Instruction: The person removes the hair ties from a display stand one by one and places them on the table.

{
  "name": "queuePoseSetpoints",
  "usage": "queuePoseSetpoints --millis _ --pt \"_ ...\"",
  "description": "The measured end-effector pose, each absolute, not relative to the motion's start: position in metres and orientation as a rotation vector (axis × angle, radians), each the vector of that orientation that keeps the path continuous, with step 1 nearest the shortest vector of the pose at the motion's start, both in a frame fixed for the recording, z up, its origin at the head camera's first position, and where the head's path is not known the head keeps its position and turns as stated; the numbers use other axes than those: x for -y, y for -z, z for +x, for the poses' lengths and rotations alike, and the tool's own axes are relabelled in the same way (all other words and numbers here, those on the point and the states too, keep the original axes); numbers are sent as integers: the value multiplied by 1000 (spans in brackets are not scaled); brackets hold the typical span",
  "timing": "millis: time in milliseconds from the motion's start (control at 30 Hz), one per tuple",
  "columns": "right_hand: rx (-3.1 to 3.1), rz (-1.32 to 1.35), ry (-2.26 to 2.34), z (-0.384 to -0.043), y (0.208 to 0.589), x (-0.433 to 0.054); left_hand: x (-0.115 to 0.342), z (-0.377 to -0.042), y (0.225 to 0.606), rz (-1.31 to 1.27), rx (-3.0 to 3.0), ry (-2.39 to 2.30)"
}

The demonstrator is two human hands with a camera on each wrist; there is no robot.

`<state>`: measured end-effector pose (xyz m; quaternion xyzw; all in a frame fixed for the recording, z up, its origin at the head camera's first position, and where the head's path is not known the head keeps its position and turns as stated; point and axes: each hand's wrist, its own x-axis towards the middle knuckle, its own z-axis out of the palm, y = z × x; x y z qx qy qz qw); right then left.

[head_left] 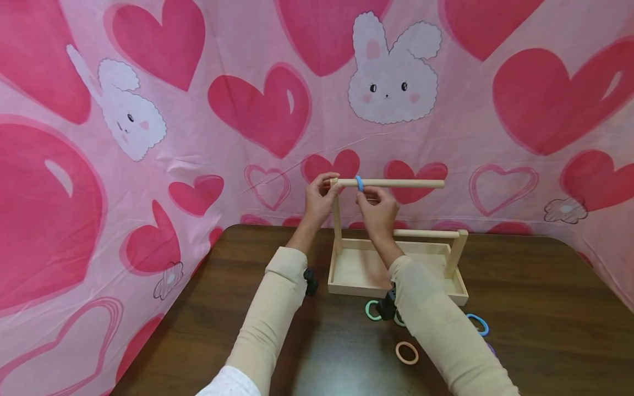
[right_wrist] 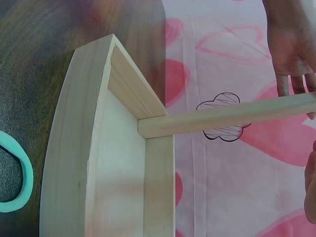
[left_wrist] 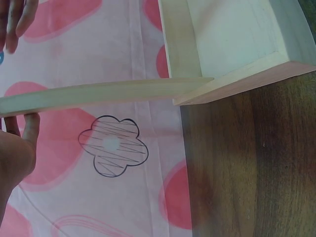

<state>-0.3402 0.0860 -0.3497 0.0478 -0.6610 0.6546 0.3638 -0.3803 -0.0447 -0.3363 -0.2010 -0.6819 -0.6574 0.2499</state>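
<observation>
My left hand grips the top of a tall wooden post, where a long horizontal dowel extends to the right. A blue ring encircles that dowel near its left end. From below, the thumb and fingers of my right hand pinch this ring. The post rises from the left end of a shallow wooden tray. In the left wrist view the fingers of my left hand touch the post; the ring shows only as a sliver at the edge.
A lower dowel runs to a short post at the tray's right end. In front on the brown table lie a mint green ring, an orange ring and another blue ring. A pink heart-print cloth hangs behind.
</observation>
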Motion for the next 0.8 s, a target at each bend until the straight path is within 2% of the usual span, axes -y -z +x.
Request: queuePoseSetpoints --millis 800 --pt "1657 106 -1634 -342 350 -109 44 -381 336 -525 1847 1819"
